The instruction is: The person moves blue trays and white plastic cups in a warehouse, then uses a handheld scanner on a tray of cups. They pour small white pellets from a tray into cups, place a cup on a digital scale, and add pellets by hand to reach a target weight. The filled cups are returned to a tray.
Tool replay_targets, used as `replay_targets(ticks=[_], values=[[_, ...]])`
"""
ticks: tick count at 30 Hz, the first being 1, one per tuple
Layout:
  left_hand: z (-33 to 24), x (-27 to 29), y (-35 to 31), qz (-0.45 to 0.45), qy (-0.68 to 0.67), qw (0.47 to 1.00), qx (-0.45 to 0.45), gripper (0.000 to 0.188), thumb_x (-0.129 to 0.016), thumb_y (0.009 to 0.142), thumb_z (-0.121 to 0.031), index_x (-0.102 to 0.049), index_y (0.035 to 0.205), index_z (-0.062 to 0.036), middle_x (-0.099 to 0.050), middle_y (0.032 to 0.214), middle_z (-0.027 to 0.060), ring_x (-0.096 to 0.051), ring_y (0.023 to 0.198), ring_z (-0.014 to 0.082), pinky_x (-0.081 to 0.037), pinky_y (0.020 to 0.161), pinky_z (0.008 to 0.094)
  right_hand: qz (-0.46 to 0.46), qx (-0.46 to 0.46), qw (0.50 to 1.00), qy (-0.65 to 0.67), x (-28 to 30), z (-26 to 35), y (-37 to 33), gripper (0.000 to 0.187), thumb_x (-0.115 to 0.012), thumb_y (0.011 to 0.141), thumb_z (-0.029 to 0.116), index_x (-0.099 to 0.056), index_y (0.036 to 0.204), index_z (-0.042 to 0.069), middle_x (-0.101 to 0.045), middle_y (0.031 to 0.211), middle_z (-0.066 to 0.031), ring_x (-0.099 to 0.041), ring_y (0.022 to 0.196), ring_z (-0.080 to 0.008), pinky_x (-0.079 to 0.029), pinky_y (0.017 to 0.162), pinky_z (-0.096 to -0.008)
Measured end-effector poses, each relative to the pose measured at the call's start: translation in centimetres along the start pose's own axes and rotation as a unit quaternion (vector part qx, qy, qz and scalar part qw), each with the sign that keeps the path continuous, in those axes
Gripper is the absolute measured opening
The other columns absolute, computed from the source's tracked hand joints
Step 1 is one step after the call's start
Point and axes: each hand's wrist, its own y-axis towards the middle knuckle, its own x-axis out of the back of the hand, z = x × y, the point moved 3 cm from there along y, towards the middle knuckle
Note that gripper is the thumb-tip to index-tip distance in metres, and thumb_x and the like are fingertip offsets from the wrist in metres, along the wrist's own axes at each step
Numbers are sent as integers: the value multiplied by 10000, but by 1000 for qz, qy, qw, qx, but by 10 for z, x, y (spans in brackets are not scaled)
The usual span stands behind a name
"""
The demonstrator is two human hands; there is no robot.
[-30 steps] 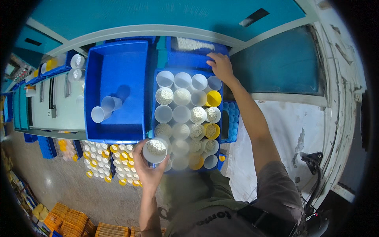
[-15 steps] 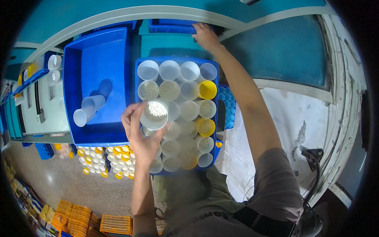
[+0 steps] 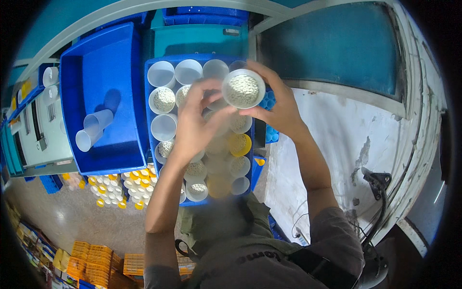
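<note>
A white plastic cup (image 3: 243,89) of small pale pellets is held up over the far right part of a blue crate (image 3: 150,103). My right hand (image 3: 281,103) grips the cup's right side, thumb below and fingers behind. On the other side my left hand (image 3: 197,120) reaches its thumb and fingertips to the cup's left edge. Below my hands, the crate is packed with rows of translucent white cups and a few yellow ones. Some hold pellets, like the white cup (image 3: 164,100) at the left; the neighbouring cup (image 3: 163,127) looks empty. My hands hide several cups.
Left of the crate, a large blue bin (image 3: 98,53) contains two translucent cups (image 3: 94,129) lying on their sides. A blue tray (image 3: 204,17) sits at the back. Stacked white and yellow cups (image 3: 108,190) and orange crates (image 3: 91,262) stand on the floor. A whitish wall (image 3: 332,159) borders the right.
My left hand has carried the pellet cup right and away from me. My right hand has come back from the far ledge onto the cup. The view has shifted slightly.
</note>
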Motion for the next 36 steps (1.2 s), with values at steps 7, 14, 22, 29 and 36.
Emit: replay_targets(ticks=[7,14,22,29,36], values=[[18,0,-5,158,502,834,-168,304,-608,692,3,-714,969,-64,-686,987,49,-540,939,244,-436,844,357,-185,-32,982,-21,15,-21,-37,766,-823,746,199,-451,1408,101,-532,1332,-118,-558,1215,-265,-460,1024,-387],[5,5,5,194,530,801,-200,235,-631,672,-32,-726,881,-81,-698,942,22,-553,901,201,-429,787,339,-248,-78,964,46,10,-29,-63,749,-810,766,158,-424,1399,56,-551,1268,-125,-575,1179,-244,-478,993,-359],[-59,61,-46,-45,406,897,-169,180,-714,749,75,-727,898,-24,-721,925,87,-618,803,213,-450,758,310,-231,-71,948,208,-24,-28,-57,691,-758,819,105,-388,1398,30,-498,1324,-122,-530,1224,-224,-463,1003,-354],[-45,84,-106,-173,390,900,-92,171,-709,769,83,-717,917,-4,-720,930,104,-643,847,232,-487,757,311,-151,0,988,-38,-71,-37,-34,658,-795,790,238,-499,1347,51,-552,1255,-157,-533,1202,-263,-452,968,-359],[-37,74,-130,-172,387,903,-75,223,-697,740,94,-722,934,-13,-708,940,87,-613,849,233,-479,764,327,-74,158,949,-263,-98,-42,-17,546,-743,807,289,-602,1281,57,-540,1346,-142,-464,1305,-324,-322,1095,-498]])
